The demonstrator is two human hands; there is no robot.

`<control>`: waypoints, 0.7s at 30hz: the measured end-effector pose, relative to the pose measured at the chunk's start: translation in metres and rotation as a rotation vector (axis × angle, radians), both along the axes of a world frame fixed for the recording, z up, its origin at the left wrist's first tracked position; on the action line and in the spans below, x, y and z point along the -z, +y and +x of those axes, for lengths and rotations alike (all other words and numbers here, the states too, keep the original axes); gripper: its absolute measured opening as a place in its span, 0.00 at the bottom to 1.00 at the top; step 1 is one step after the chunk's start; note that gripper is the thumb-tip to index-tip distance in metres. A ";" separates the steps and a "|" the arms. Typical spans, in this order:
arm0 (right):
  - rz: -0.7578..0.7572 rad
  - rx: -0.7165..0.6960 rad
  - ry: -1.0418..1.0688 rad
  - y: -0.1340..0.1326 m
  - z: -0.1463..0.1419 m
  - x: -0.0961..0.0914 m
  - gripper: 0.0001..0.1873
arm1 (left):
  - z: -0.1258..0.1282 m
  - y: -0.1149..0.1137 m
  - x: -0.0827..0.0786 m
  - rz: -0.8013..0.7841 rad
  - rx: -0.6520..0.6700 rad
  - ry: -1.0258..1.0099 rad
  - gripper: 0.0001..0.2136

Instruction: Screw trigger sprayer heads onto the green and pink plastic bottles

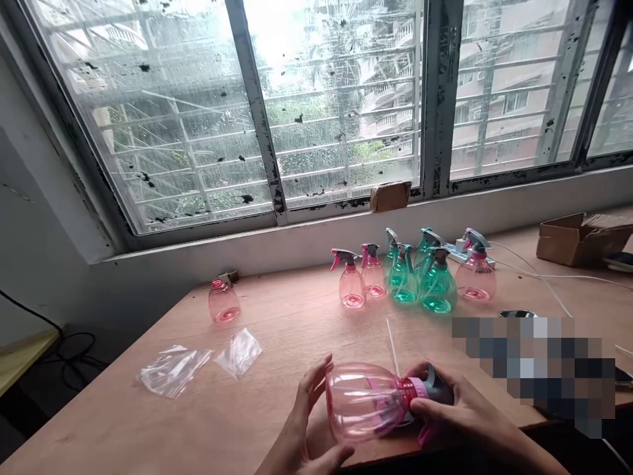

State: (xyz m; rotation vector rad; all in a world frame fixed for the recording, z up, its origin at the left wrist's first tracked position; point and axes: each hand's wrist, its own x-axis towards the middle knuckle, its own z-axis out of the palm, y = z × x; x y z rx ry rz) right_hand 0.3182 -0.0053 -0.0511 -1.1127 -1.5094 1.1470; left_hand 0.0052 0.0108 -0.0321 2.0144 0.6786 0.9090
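A clear pink spray bottle [363, 402] lies sideways between my hands near the table's front edge. My right hand [445, 396] is closed round its grey and pink spray head [438, 389], at the neck. My left hand [309, 422] curves round the bottle's base, fingers on the far side and thumb on the near side. The pink trigger hangs below my right hand. Behind the bottle's neck, a thin white tube [393, 346] lies on the table. Something pink shows through the bottle wall; I cannot make out what it is.
Finished-looking pink spray bottles [352, 287] and green ones [438, 287] stand at the back. A headless pink bottle [224, 303] stands back left, behind clear plastic bags [175, 369]. A cardboard box [568, 241] and white cables [539, 274] are at right. The wooden table [198, 429] ends at the front.
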 end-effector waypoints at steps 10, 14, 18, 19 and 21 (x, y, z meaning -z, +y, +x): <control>0.025 -0.034 0.024 0.004 -0.001 0.006 0.22 | -0.004 0.010 0.006 -0.059 0.043 0.038 0.39; 0.049 -0.024 0.005 0.005 -0.001 0.008 0.23 | 0.001 0.008 0.012 -0.182 0.083 -0.105 0.44; 0.044 -0.012 -0.005 0.005 0.000 0.008 0.24 | 0.005 0.009 0.012 -0.259 0.110 -0.136 0.45; 0.046 -0.007 -0.007 0.004 0.000 0.008 0.24 | 0.005 0.010 0.012 -0.239 0.090 -0.116 0.45; 0.055 0.000 -0.014 0.004 -0.001 0.009 0.24 | 0.004 0.011 0.012 -0.175 0.038 -0.086 0.45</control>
